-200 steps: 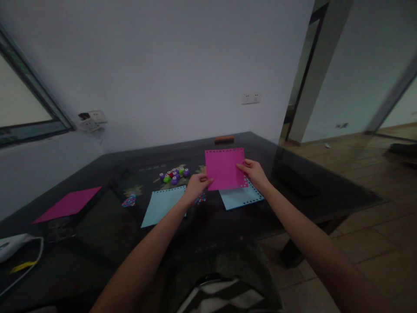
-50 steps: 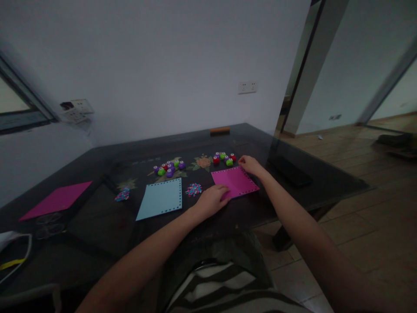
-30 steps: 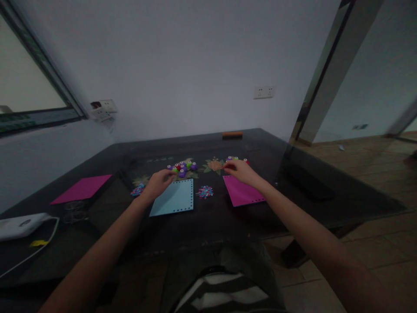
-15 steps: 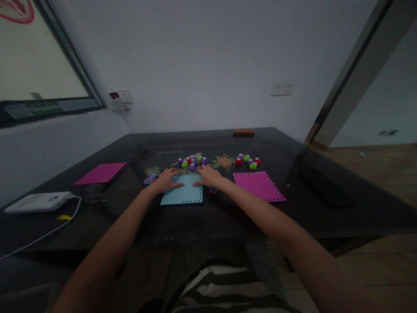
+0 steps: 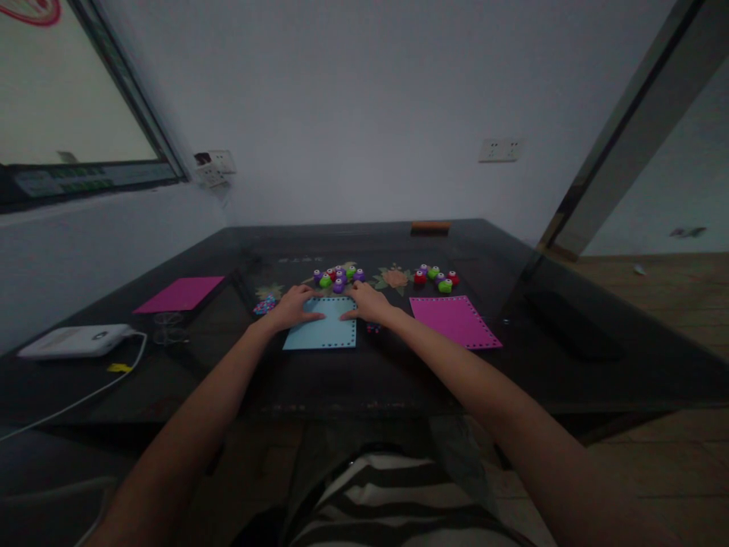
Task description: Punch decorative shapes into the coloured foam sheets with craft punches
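A light blue sheet [image 5: 326, 328] with small holes along its edges lies flat on the dark table. My left hand [image 5: 293, 307] rests at its upper left corner, the thumb stretched across the sheet and the fingers apart from it. At the upper right corner, my right hand [image 5: 367, 304] lies with its thumb pointing inward and its fingers extended. Just beyond the hands is a cluster of small purple, green and red eyeball-like pieces [image 5: 339, 279]. Speckled blue and pink bits [image 5: 265, 305] sit left of my left hand; similar bits [image 5: 373, 328] are partly hidden under my right wrist.
A magenta sheet with holes [image 5: 456, 323] lies to the right, with more eyeball-like pieces [image 5: 437, 276] beyond it. Another magenta sheet [image 5: 181, 295], clear round items [image 5: 169, 328] and a white device with a cable [image 5: 77, 341] are at left. A dark slab [image 5: 572, 327] lies far right.
Both hands stay at the top corners of the light blue sheet with almost no movement. The camera view has shifted slightly.
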Demonstrator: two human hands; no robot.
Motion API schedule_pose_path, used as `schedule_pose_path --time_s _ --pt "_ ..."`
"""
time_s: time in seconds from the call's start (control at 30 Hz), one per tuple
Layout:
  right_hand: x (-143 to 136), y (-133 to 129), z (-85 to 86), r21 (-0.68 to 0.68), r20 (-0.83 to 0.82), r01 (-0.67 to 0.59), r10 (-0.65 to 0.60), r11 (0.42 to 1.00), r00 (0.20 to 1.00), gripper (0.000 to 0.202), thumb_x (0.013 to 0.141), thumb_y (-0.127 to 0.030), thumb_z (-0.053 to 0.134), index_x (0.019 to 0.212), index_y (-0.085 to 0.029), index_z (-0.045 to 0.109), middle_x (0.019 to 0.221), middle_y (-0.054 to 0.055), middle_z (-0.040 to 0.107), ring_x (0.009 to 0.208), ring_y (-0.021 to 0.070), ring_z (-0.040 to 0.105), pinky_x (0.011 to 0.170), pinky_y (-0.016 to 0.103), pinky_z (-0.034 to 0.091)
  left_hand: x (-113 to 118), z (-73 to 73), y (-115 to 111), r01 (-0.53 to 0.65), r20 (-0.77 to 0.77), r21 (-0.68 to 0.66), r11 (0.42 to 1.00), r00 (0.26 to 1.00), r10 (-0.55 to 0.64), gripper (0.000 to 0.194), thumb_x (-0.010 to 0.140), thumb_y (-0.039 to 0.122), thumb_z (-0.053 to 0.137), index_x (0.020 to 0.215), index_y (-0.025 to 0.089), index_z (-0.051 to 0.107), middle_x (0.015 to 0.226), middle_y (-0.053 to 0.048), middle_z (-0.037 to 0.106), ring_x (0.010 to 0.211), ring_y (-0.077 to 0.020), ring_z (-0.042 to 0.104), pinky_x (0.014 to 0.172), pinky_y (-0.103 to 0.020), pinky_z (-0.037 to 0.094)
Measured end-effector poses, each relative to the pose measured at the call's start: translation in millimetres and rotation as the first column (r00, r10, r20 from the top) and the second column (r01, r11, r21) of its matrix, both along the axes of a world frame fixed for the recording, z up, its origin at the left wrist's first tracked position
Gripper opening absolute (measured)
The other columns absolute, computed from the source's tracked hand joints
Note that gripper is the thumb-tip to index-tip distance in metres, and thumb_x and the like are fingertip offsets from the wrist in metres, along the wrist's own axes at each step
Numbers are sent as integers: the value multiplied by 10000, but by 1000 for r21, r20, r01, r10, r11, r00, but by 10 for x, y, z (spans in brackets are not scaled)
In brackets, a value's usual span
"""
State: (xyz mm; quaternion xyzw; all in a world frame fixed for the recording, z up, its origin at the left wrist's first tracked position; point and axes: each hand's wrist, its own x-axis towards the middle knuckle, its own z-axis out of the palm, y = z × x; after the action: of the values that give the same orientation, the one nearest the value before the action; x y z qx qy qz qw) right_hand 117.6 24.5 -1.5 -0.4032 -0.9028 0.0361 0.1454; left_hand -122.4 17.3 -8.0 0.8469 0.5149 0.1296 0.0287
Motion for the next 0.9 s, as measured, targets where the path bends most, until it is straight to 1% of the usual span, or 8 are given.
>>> schedule_pose_path --time_s 0.2,0.37,0.4,0.47,0.57,0.7,0.83,0.9 --pt "7 35 -37 -25 -72 18 -19 1000 997 605 661 -512 727 1116 -149 560 1171 149 519 1082 280 497 856 383 430 -3 -12 8 11 31 44 999 999 -12 535 700 500 654 1115 171 578 1194 -124 553 1153 -286 461 996 -407 335" --pt "-12 88 -67 -87 -138 14 -26 996 990 636 619 -461 764 1117 -147 523 1120 134 562 1068 285 505 843 386 434 1 0 27 46 149 45 998 987 -53 461 700 388 655 1097 176 552 1205 -104 563 1144 -269 494 996 -393 345" --pt "-17 95 -72 -104 -151 11 -26 995 988 647 617 -448 766 1129 -143 513 1118 137 570 1063 286 515 835 384 438 1 7 28 34 188 31 999 981 -39 452 702 360 648 1103 177 548 1189 -99 573 1114 -262 518 976 -388 365" --pt "-27 101 -79 -133 -164 10 -32 991 986 667 616 -429 770 1151 -136 498 1127 148 581 1052 290 536 818 377 445 -4 25 25 -36 275 -1 999 961 34 476 699 325 640 1139 179 534 1104 -88 607 1010 -250 571 905 -380 415" --pt "-39 90 -81 -164 -173 11 -40 986 984 682 621 -393 773 1182 -137 482 1162 160 585 1041 289 564 810 364 446 -19 55 22 -150 414 -41 988 897 154 539 688 308 645 1193 170 521 918 -58 635 848 -226 603 789 -354 450" --pt "-37 59 -67 -206 -227 10 -58 979 972 674 631 -322 771 1212 -151 477 1152 146 603 1019 274 590 802 344 444 -31 108 20 -216 523 -88 972 821 230 470 665 314 670 1100 147 610 817 -55 642 760 -206 581 717 -319 434" --pt "-21 81 -58 -229 -349 17 -99 973 932 542 646 -266 750 1130 -143 539 1045 113 638 904 236 608 767 345 456 -25 145 3 -292 578 -103 951 761 296 429 655 399 687 1006 153 676 800 -52 635 716 -189 537 650 -291 403" --pt "-21 124 -68 -264 -464 -17 -111 964 879 434 667 -234 727 1063 -140 577 988 89 650 849 207 606 749 340 468 -20 148 -9 -313 624 -135 940 710 326 460 643 447 691 1000 158 685 780 -42 620 672 -173 522 607 -276 388"
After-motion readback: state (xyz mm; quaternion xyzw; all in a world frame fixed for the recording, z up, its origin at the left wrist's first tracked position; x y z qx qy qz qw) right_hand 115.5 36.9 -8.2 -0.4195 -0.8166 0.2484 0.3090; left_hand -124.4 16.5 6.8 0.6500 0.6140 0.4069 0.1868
